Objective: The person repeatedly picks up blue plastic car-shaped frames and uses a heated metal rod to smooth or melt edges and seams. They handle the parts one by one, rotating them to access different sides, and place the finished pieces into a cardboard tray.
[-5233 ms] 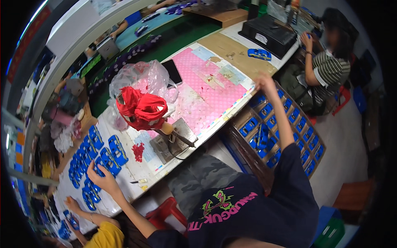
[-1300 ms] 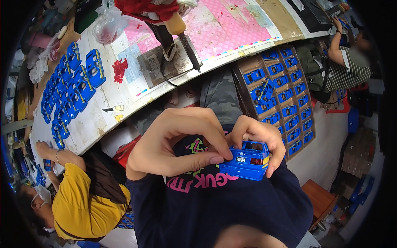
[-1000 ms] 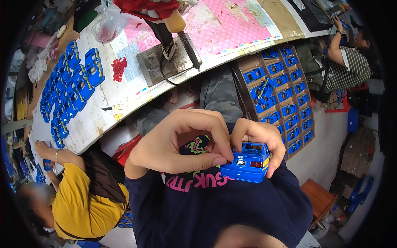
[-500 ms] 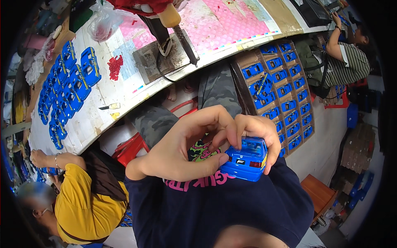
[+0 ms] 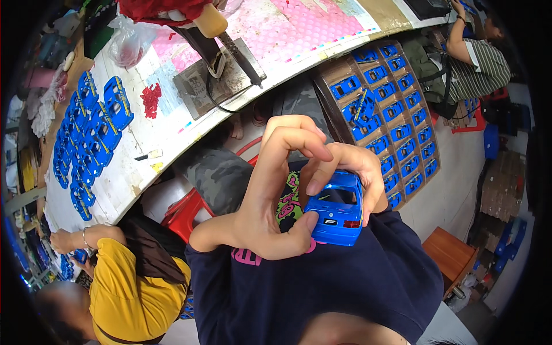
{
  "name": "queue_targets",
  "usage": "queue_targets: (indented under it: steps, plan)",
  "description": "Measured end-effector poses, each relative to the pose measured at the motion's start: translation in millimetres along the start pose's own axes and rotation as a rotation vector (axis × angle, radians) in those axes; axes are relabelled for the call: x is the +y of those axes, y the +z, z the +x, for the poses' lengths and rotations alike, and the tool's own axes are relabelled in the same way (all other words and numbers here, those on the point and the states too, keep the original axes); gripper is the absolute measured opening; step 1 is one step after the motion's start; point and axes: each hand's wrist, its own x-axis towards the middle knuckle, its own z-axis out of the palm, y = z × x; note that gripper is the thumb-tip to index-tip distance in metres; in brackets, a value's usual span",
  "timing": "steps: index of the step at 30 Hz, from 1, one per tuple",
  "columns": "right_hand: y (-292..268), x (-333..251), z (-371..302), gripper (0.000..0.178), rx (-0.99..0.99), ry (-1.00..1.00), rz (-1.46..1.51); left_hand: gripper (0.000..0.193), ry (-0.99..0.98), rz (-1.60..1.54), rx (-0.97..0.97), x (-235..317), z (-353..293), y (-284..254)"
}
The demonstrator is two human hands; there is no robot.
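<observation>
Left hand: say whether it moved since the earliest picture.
Yes: the left hand moved right, away from the blue car bodies on the white table, to the held car.

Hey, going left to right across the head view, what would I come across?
Blue car bodies on the white table → heap of small red pieces → left hand → blue toy car held in the right hand → brown wooden box.
</observation>
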Motion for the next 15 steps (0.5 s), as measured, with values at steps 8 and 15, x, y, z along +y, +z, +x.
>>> queue_targets:
  steps: [8, 15]
  plan:
    - [-1.3, -0.5, -8.2, 0.072, 0.032, -0.113, 0.173, 0.039, 0.44, 0.175, 0.201, -6.3, -4.1, 7.7]
    - [-2.6, -4.4, -9.9, 0.069, 0.013, -0.108, 0.126, 0.039, 0.566, 0.443, 0.205, -7.2, -9.4, 10.9]
